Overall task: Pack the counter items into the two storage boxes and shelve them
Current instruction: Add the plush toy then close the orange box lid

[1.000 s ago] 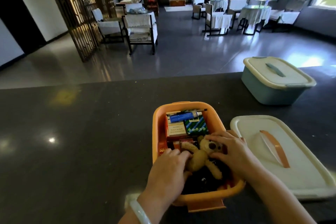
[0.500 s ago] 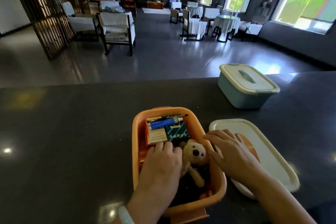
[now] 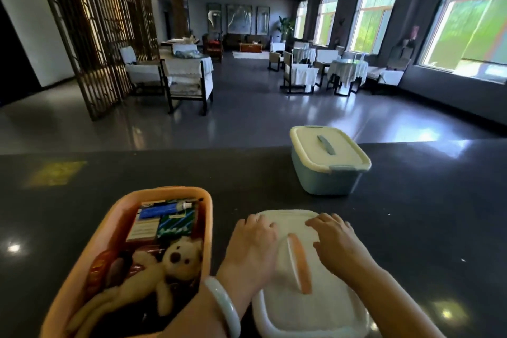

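Head view: my left hand [image 3: 253, 248] and right hand [image 3: 336, 244] rest flat-fingered on the white lid [image 3: 304, 307], beside the orange box [image 3: 115, 217]; bare counter [image 3: 425, 228] stretches rightward.

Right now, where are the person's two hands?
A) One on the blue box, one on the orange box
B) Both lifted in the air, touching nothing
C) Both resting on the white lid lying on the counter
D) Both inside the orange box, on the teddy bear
C: the left hand and the right hand lie on the white lid, either side of its orange handle, beside the orange box.
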The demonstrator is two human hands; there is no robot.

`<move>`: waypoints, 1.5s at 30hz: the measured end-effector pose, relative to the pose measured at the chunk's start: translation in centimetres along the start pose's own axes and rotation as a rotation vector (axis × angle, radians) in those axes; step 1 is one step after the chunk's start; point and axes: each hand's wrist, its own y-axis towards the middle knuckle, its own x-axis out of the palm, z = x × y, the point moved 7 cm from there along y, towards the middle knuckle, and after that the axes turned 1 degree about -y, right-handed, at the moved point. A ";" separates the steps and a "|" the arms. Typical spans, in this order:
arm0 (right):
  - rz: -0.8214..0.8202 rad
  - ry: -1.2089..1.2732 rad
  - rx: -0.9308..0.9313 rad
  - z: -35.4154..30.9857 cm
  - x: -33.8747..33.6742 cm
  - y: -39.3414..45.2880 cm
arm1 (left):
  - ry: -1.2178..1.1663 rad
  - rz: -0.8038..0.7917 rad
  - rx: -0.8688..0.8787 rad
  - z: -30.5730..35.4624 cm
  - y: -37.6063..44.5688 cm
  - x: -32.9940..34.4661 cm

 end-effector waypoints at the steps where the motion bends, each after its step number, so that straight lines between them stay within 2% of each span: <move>1: 0.001 -0.007 -0.002 1.5 0.0 0.1 | 0.016 -0.024 -0.005 0.9 0.8 0.7; 6: -0.068 -0.006 0.035 7.0 2.1 0.5 | 0.077 -0.150 -0.087 2.5 2.5 4.9; 10: -0.118 0.020 0.095 9.7 4.4 0.9 | 0.068 -0.218 -0.242 0.9 2.9 8.1; 17: -0.167 0.033 0.174 11.4 8.1 0.2 | -0.038 -0.292 -0.592 -2.7 1.4 12.1; 20: -0.127 0.061 0.197 11.4 8.4 -0.3 | -0.071 -0.275 -0.654 -3.4 1.0 12.5; 25: -0.081 0.160 0.277 11.6 8.5 -0.9 | -0.367 -0.280 -0.823 -4.3 0.1 12.9; 29: -0.044 0.273 0.367 12.3 8.4 -1.4 | -0.760 -0.166 -0.943 -4.3 -0.7 13.2; 31: -0.020 0.474 0.430 12.5 8.1 -1.6 | -1.014 -0.079 -0.946 -3.6 -0.7 12.9; 33: 0.035 0.742 0.483 12.2 7.5 -1.5 | -1.135 -0.014 -0.904 -2.8 -0.5 11.4; 37: 0.177 0.948 0.491 10.9 4.6 -0.9 | -0.971 0.115 -0.764 -2.7 0.2 6.4; 41: 0.188 1.024 0.421 7.2 1.7 0.7 | -0.711 0.279 -0.660 -4.9 -0.8 -0.4; 45: 0.149 1.004 0.301 1.2 -0.5 2.1 | -0.749 0.339 -0.636 -9.6 -3.8 -5.0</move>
